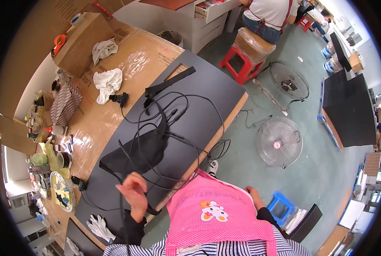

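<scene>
My left hand (pixel 133 191) is raised over the near part of a dark grey board (pixel 109 187), thumb apart from the loosely bent fingers, with nothing visible in it. A thin black cable runs down close beside that hand. Just beyond it lies a black cloth pouch (pixel 141 149) with a strap, under loose loops of black cable (pixel 222 121). A black plug adapter (pixel 119 100) lies at the far left edge of the board. My right hand (pixel 253 196) hangs low by the right edge of my pink apron (pixel 218 205); its fingers are partly hidden.
White gloves (pixel 100 228) lie near the board's lower end. White cloths (pixel 108 84), a cardboard box (pixel 84 42) and several jars and tapes crowd the table's left. Right of it stand fans (pixel 280 141), a blue stool (pixel 282 207) and a person seated on a red stool (pixel 241 64).
</scene>
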`<state>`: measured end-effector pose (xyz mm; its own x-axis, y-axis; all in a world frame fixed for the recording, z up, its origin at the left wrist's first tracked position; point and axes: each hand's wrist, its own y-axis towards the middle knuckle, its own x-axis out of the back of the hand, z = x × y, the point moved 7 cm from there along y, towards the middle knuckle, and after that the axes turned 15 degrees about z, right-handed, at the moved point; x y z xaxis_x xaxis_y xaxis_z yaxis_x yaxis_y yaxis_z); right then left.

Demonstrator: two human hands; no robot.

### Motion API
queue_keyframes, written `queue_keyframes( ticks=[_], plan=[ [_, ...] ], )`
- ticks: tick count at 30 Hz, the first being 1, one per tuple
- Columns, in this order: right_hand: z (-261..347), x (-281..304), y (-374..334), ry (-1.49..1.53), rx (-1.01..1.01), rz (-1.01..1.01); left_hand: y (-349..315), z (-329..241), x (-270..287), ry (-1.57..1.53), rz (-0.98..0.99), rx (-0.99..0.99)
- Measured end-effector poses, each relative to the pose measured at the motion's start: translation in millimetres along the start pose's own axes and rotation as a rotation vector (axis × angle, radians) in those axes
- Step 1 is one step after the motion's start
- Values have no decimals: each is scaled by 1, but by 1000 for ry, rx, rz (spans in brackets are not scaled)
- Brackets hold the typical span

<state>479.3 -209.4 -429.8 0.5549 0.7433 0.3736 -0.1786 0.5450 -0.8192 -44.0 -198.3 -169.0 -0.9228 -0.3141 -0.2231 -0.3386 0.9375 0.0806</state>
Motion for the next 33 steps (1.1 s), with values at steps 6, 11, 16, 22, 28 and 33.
queue_keyframes(
  ticks=[6, 11, 16, 22, 28, 33],
  plan=[
    [34, 15, 11, -47, 94, -30, -9, 40, 59, 524, -74, 466],
    [46, 12, 14, -21, 120, 20, 4, 26, 36, 962, -97, 82],
    [44, 12, 19, -39, 170, 45, -13, 46, 47, 333, -15, 508],
    [106, 55, 8, 92, 328, -233, -32, 18, 33, 231, 117, 563],
    [294, 38, -30, 60, 635, 8, -58, 17, -3, 31, 222, 375],
    [416, -56, -80, -68, 881, 670, -49, 13, -21, -329, 97, 211]
  ],
)
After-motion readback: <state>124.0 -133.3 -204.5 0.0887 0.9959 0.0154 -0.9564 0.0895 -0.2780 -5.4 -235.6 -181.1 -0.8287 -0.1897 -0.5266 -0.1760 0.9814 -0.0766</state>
